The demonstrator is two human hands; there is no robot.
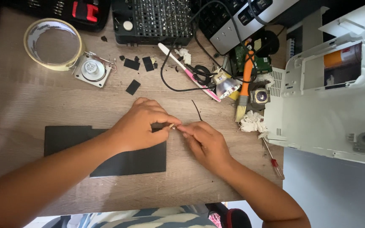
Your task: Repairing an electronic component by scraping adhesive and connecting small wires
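My left hand [142, 124] and my right hand [205, 141] meet over the wooden table [30, 101], fingertips pinching a tiny pale piece [172, 126] between them. My left hand rests over the upper right corner of a black foam sheet [127, 162]. A thin dark wire [197, 109] lies just beyond my right fingers. What exactly the small piece is cannot be told.
A tape roll [53, 43], a small motor plate [92, 69], black foam scraps [132, 86], a pink-handled tool [189, 71], a lamp reflector [227, 85], an orange brush [243, 90], a red-handled screwdriver [274, 158] and an opened white device casing [330, 105] surround the hands.
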